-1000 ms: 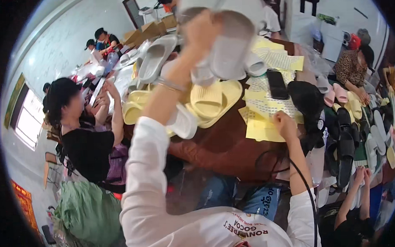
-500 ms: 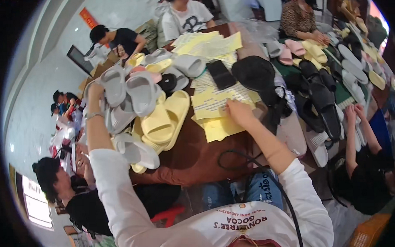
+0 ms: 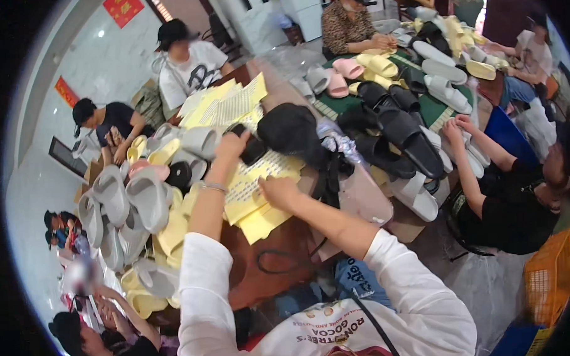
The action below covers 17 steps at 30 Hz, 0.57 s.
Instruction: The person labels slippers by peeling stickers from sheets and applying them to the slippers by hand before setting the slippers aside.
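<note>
My left hand (image 3: 231, 146) is at a black phone (image 3: 254, 149), its fingers closed over the phone's near left edge. The phone lies on yellow sheets (image 3: 249, 226) with rows of small pale labels. Closer to me, my right hand (image 3: 279, 192) pinches the edge of the top yellow sheet. To the left of both hands is a heap of slippers, with grey slippers (image 3: 149, 196) on top and yellow slippers (image 3: 171, 233) beside them. A black cap (image 3: 291, 132) sits just right of the phone.
Black slides (image 3: 412, 139), pink slippers (image 3: 337, 85) and others cover the table's right side. More yellow sheets (image 3: 223, 105) lie at the back. A dark cable (image 3: 278, 261) loops at the near table edge. People sit around; an orange crate (image 3: 550, 275) stands at right.
My left hand has left the grey slippers and moved right to the phone. My right hand stays at the yellow sheet. The whole view has turned toward the right.
</note>
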{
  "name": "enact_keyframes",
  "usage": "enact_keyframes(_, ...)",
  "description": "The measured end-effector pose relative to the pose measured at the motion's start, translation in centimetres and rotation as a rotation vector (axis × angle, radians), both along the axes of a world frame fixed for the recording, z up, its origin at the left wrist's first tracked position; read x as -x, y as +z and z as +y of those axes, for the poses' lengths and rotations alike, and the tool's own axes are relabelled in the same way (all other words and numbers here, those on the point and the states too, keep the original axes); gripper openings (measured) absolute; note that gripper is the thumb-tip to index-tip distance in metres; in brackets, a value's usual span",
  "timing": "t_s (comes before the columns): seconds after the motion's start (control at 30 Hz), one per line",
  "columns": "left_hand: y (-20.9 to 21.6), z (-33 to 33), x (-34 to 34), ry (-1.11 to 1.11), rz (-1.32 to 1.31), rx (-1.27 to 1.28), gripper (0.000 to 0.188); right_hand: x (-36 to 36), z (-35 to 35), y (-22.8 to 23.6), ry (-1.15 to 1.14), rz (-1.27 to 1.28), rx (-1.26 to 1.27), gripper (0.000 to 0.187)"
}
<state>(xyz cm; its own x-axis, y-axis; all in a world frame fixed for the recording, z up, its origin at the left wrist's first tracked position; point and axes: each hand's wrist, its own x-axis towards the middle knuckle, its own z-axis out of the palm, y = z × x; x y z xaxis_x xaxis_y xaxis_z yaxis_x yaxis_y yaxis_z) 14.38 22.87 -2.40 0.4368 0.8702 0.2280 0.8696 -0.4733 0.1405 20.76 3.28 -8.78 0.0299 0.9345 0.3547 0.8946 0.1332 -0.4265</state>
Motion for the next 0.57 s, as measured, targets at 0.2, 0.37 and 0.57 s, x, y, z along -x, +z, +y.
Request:
enact_keyframes(0.2,-2.0,1.3,-2.5,0.053,0.439,0.166,0.069,0.7,-0.6,-0.4,-0.010,-0.030,-0.081,0.024)
enact_keyframes(0.37,-2.6,3.5,-2.9,0.137,0.343,0.232,0.071,0.2,-0.4,-0.1,0.019,-0.067,-0.102,0.024)
enact_keyframes(0.57,-2.7,3.6,-0.9,0.176,-0.150,0.576,0.075,0.0,-0.6,0.3,0.040,-0.044,0.001,0.023)
